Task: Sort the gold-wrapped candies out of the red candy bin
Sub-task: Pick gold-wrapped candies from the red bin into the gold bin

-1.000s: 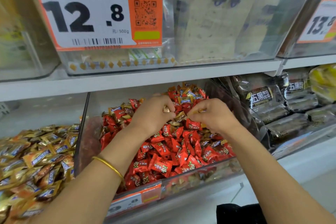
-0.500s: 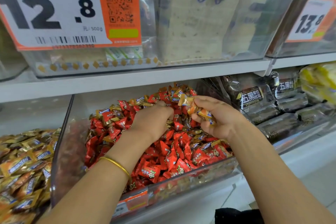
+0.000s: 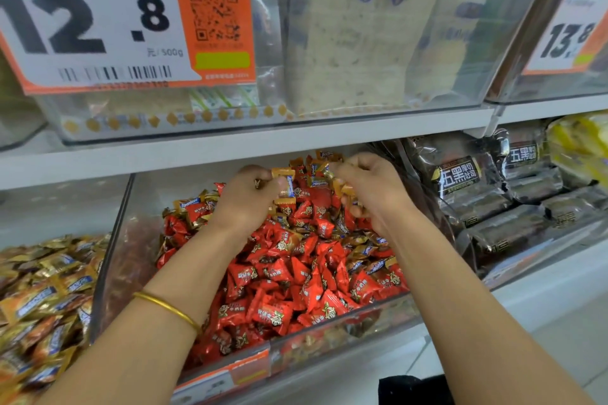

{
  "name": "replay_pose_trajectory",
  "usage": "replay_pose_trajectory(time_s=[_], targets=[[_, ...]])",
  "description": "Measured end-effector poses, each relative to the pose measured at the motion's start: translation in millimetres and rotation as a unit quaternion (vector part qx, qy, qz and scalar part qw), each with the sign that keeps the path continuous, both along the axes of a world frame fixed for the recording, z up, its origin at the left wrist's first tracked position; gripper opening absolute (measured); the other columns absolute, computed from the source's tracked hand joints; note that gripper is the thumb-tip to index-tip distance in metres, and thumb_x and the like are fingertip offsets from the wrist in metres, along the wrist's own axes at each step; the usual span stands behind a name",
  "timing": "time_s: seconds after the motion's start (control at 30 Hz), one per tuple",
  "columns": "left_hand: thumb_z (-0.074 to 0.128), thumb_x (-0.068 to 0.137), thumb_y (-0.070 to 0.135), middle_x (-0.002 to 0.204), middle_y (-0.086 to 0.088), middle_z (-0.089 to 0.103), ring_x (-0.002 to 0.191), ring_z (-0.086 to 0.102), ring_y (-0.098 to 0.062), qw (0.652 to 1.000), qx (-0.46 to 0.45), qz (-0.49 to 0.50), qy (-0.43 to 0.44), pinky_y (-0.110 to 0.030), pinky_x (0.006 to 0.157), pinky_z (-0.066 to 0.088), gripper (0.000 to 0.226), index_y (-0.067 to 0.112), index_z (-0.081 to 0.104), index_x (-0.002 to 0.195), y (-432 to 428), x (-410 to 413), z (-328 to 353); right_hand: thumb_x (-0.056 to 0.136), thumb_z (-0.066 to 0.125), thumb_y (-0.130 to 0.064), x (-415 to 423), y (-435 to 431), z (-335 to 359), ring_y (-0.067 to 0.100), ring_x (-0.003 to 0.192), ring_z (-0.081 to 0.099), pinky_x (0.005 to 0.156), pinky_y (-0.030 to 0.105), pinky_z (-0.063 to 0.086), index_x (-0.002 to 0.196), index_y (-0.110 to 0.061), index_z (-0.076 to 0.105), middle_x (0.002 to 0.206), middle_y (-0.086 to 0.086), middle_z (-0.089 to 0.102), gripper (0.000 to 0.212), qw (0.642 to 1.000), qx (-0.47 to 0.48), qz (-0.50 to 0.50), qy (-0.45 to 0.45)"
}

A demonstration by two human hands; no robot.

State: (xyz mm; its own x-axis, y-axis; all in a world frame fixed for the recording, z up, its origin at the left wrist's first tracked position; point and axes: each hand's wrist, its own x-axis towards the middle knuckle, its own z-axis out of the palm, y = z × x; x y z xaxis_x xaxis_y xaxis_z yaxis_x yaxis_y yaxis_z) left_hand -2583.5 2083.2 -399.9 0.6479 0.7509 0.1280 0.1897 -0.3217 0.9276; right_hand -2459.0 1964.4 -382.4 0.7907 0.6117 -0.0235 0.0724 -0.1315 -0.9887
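Head view, nearest: two bare forearms reach up into the bin; a gold bangle (image 3: 167, 307) circles the left one.
Red candy bin (image 3: 329, 335): clear-walled, pulled forward under the shelf, with an orange label strip on its front wall.
Gold bin (image 3: 42, 299): just beside it on the left, heaped with gold wrappers.
Red candies (image 3: 296, 279): piled from the front wall up toward the back, with a few gold wrappers mixed in along the right side.
Left hand (image 3: 245, 200): over the rear of the pile, grip closed, thumb and curled fingers pinching one gold-wrapped candy (image 3: 284, 179) with a blue label.
Right hand (image 3: 375, 187): level with the left and near it, grip curled round a small bunch of gold pieces (image 3: 345, 189) (how many cannot be told).
Stray gold candies (image 3: 316, 164): clustered at the very back of the bin, between and behind the two hands.
Dark packets (image 3: 460, 177): stacked in the bin to the right.
Shelf (image 3: 263, 141): white board running across above the hands.
Price tags: "12.8" sign (image 3: 98, 20) on the clear bin above, "13.8" sign (image 3: 572, 36) far right.
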Motion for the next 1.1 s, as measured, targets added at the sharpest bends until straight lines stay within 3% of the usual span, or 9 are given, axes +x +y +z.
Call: replay_pose_trajectory(time_s=[0.07,0.17,0.3,0.43,0.53,0.6,0.8,1.0,1.1], targets=[[0.053,0.094,0.031,0.088,0.004,0.055,0.077,0.054,-0.009,0.996,-0.087,0.009,-0.003,-0.025,0.063,0.043,0.018,0.016,0.054,0.104,0.6,-2.5,0.2,0.086,0.062,-0.018,2.4,8.7,-2.5,0.008,0.058,0.056,0.049,0.026,0.046,0.095,-0.023,0.062,0.094,0.003,0.064,0.011,0.976,-0.091,0.002,-0.197],[0.056,0.092,0.03,0.082,0.001,0.059,0.073,0.052,-0.012,0.98,-0.196,0.02,-0.023,-0.018,0.045,0.031,0.012,0.018,0.056,0.092,3.0,-8.0,2.4,0.09,0.056,-0.027,4.4,19.3,-9.8,0.024,0.105,0.061,0.084,0.036,0.052,0.123,-0.03,0.059,0.126,0.0,0.06,0.034,0.882,-0.284,0.0,-0.376],[0.059,0.09,0.027,0.081,-0.001,0.06,0.071,0.052,-0.011,0.967,-0.246,0.033,-0.053,-0.015,0.033,0.021,0.01,0.018,0.059,0.089,5.4,-15.0,7.0,0.093,0.051,-0.028,-3.8,27.7,-13.3,0.027,0.097,0.063,0.068,0.031,0.046,0.114,-0.027,0.063,0.114,0.002,0.064,0.024,0.818,-0.357,-0.017,-0.451],[0.057,0.092,0.028,0.076,-0.001,0.06,0.074,0.052,-0.012,0.963,-0.259,0.038,-0.067,-0.014,0.032,0.023,0.013,0.016,0.058,0.093,3.8,-19.6,10.6,0.092,0.054,-0.03,-1.1,20.0,-10.4,0.023,0.092,0.063,0.074,0.032,0.049,0.115,-0.02,0.063,0.11,0.004,0.065,0.026,0.889,-0.26,0.001,-0.376],[0.055,0.093,0.028,0.067,0.0,0.064,0.073,0.051,-0.014,0.962,-0.258,0.039,-0.076,-0.015,0.032,0.023,0.015,0.014,0.058,0.099,2.2,-25.0,14.2,0.091,0.055,-0.022,-5.7,13.5,-6.6,0.01,0.042,0.047,0.047,0.021,0.041,0.112,-0.004,0.061,0.061,0.003,0.056,0.029,0.971,-0.118,0.031,-0.206],[0.056,0.093,0.027,0.078,0.002,0.065,0.073,0.056,-0.012,0.97,-0.23,0.023,-0.076,-0.015,0.032,0.025,0.014,0.015,0.059,0.099,-1.4,-30.4,18.7,0.088,0.057,-0.018,-12.3,8.5,-0.4,0.011,0.036,0.038,0.036,0.019,0.031,0.102,0.002,0.061,0.053,0.003,0.047,0.025,0.996,-0.044,0.054,-0.061],[0.056,0.09,0.036,0.08,0.001,0.052,0.069,0.048,-0.012,0.995,-0.03,-0.071,0.058,-0.015,0.052,0.041,0.018,0.019,0.06,0.094,-5.3,-79.6,36.7,0.087,0.059,-0.015,-50.3,-1.8,20.1,0.011,0.045,0.048,0.035,0.015,0.028,0.098,-0.008,0.06,0.075,0.012,0.067,0.013,0.952,0.02,0.228,0.203],[0.06,0.085,0.039,0.083,-0.004,0.043,0.072,0.04,-0.015,0.995,-0.013,-0.035,0.097,-0.014,0.053,0.041,0.01,0.03,0.057,0.085,6.8,-181.2,53.2,0.086,0.057,-0.01,-127.0,13.7,35.2,0.012,0.048,0.05,0.032,0.014,0.03,0.089,-0.008,0.06,0.077,0.014,0.067,0.004,0.914,0.014,0.371,0.166],[0.063,0.086,0.031,0.083,-0.007,0.045,0.072,0.044,-0.017,0.994,-0.026,0.058,0.091,-0.022,0.058,0.044,0.012,0.021,0.058,0.09,20.0,-229.2,45.0,0.084,0.063,-0.015,-179.7,40.2,40.4,0.011,0.053,0.052,0.037,0.017,0.033,0.081,-0.013,0.064,0.073,0.007,0.067,0.004,0.913,-0.016,0.404,0.052]])
